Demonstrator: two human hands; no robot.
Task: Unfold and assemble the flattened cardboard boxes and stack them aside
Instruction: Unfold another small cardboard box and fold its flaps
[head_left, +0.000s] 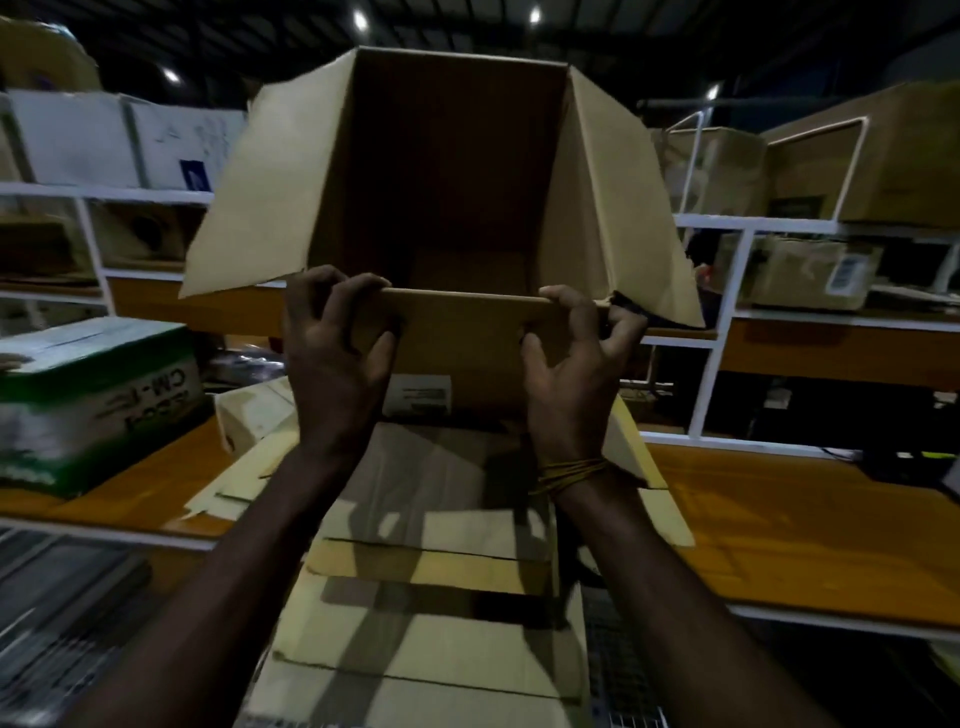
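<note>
An opened-out brown cardboard box (452, 171) is held up in front of me with its open mouth facing me and its side flaps spread left and right. My left hand (332, 358) grips the near lower edge at the left corner. My right hand (576, 364) grips the same edge at the right corner, with a yellow thread around its wrist. Below my arms lies a pile of flattened cardboard boxes (431, 582), overlapping one another on the orange table (779, 540).
A green and white carton (88, 400) stands on the table at the left. White shelving (727, 223) with brown and white boxes runs across the back on both sides. A metal grate surface (57, 613) is at the lower left.
</note>
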